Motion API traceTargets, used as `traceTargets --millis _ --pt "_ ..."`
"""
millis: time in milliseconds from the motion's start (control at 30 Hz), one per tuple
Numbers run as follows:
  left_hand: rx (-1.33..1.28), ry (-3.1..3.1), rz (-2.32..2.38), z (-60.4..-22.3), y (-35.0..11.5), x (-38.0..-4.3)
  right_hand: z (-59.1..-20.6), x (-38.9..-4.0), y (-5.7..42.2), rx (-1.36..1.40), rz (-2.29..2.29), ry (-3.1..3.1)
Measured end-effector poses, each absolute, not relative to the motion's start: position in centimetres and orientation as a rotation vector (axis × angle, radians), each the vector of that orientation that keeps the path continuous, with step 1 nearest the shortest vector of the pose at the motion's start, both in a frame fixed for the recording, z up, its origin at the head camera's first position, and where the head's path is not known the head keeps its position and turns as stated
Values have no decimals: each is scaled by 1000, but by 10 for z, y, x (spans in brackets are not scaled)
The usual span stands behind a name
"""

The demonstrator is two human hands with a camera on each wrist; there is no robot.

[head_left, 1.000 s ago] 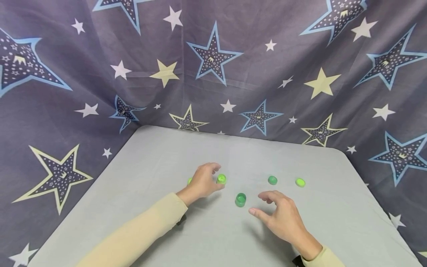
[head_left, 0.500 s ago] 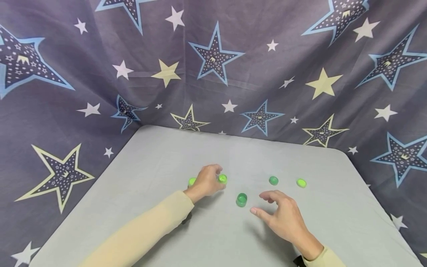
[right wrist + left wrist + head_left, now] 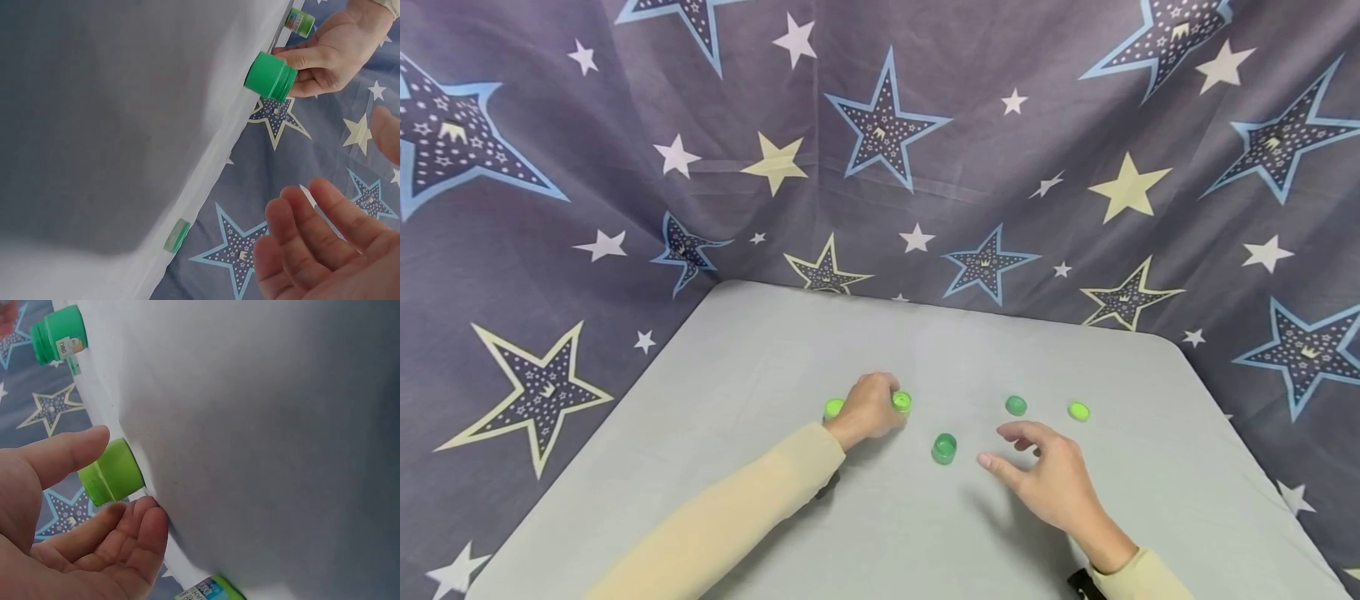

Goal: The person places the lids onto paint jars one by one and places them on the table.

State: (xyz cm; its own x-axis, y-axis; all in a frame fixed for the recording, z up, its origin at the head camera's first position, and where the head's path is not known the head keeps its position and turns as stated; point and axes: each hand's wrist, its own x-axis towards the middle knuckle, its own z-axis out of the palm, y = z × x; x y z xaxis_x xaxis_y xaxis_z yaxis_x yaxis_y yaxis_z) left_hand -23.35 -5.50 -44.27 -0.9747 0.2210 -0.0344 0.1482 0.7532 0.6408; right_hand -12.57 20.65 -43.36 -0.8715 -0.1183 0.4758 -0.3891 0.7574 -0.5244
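In the head view, my left hand [image 3: 871,405] holds an open lime-green jar [image 3: 902,403] at its side, standing on the table. The left wrist view shows thumb and fingers on opposite sides of this lime-green jar [image 3: 119,470]. Just left of that hand stands another lime-green jar [image 3: 833,407], partly hidden and bearing a label. My right hand [image 3: 1051,477] hovers over the table with fingers spread and relaxed, holding nothing. A darker green open jar [image 3: 944,449] stands left of its thumb, apart from it.
Beyond the right hand lie a dark green lid [image 3: 1016,406] and a lime-green lid [image 3: 1078,411]. A pale cloth covers the table [image 3: 760,358]. Star-patterned curtain [image 3: 970,167] hangs along the back and sides.
My left hand has moved slightly right and closed in around the lime-green jar, exposing more of the jar behind it. My right hand has shifted a little to the right, away from the darker green jar.
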Motion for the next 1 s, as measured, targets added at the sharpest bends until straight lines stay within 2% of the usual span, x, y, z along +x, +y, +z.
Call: traceTargets --millis 1000 --pt "329 2857 1035 -440 -61 -227 -432 -145 233 236 882 -2607"
